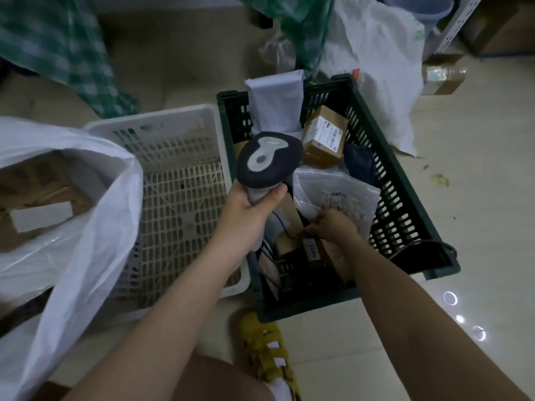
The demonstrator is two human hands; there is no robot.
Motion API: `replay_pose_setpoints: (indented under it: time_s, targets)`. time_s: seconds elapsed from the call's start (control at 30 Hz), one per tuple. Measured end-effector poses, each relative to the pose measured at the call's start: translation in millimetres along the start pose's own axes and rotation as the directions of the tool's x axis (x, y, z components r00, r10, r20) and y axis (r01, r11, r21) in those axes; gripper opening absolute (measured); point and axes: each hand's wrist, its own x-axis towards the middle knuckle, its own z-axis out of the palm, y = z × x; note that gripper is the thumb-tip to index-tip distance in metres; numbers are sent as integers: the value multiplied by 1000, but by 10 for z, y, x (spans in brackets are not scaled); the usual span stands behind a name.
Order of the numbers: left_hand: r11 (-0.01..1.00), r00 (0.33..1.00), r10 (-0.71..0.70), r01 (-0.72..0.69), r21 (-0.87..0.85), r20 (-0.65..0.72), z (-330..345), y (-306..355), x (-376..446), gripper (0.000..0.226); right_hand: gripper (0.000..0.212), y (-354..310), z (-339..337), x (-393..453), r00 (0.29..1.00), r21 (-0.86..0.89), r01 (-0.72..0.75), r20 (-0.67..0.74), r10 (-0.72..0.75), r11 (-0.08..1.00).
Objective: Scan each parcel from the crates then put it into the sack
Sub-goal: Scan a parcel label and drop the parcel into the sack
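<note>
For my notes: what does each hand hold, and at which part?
The left hand grips the scanner by its handle. The right hand pinches the near edge of the clear plastic parcel.

A pale glossy tiled floor [477, 227] carries everything. A dark green slatted crate [405, 204] stands on it, and a white slatted crate [173, 157] sits just beside it on the left, their walls touching. Left of the white crate lies an open white sack [86, 227]. Behind the green crate a crumpled white bag [376, 68] rests on the tiles, with a taped cardboard box [444, 75] near it to the right. Small yellowish scraps [440, 179] lie on the bare tiles.
</note>
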Motion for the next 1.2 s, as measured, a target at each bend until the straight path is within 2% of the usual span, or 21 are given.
replay_pose_setpoints:
  time_s: [0.07,0.2,0.3,0.37,0.43,0.5,0.6,0.67,0.73,0.8,0.9,0.97,1.0,1.07,1.1,1.13,1.17,1.2]
  targets:
    - [1000,1000,-6,6,-6,-4,2,-8,4,41,35,44,6,37,998,-45,-29,-66,26,999]
    - [1000,1000,-13,13,0,13,-16,-51,11,41,26,178,-34,29,971,109,12,-239,14,994]
    - [1000,1000,-9,8,-6,-15,-24,-63,24,42,21,304,-130,-3,914,-44,66,-398,-78,997]
    - [1000,1000,1,-2,-18,-27,-23,-62,16,43,23,420,-167,14,924,-191,4,-375,-77,981]
    - [1000,999,10,-10,-21,-36,-16,-62,14,43,26,510,-171,12,943,-255,-53,-330,-35,965]
    - [1000,999,17,-17,-13,-32,-4,-57,14,44,43,550,-143,3,952,-214,-78,-305,9,974]
    - [1000,1000,18,-18,2,-12,17,-50,5,42,66,520,-105,24,966,-108,-189,-198,165,976]
    - [1000,1000,22,-22,2,-9,22,-50,1,43,74,466,-62,54,972,-136,-217,-121,202,967]
    - [1000,1000,25,-25,-1,-7,14,-51,0,43,79,408,-58,54,971,-116,-218,-131,202,969]
    - [1000,1000,22,-22,-11,-5,0,-49,-2,43,86,381,-104,20,962,13,-214,-173,213,977]
    - [1000,999,29,-29,-12,-26,-32,-27,5,44,83,328,-318,-164,933,237,-79,-324,156,968]
    - [999,998,35,-36,-21,-43,-43,-3,5,44,80,276,-465,-390,885,241,98,-465,27,965]
    - [999,998,41,-42,-23,-52,-43,16,-1,44,78,239,-537,-529,839,221,207,-542,-57,953]
    - [999,996,48,-49,-18,-72,-38,63,-29,43,76,157,-658,-815,701,145,409,-682,-209,901]
    - [998,995,52,-54,-15,-83,-40,83,-51,41,76,127,-692,-926,637,117,458,-734,-234,881]
    - [998,994,59,-61,-15,-93,-46,101,-76,40,76,84,-719,-1036,601,161,498,-773,-205,852]
    - [998,992,66,-68,-16,-105,-52,116,-109,38,77,60,-736,-1105,617,302,517,-780,-104,801]
    - [997,991,70,-72,-19,-117,-65,129,-148,36,78,29,-743,-1143,678,507,519,-735,30,689]
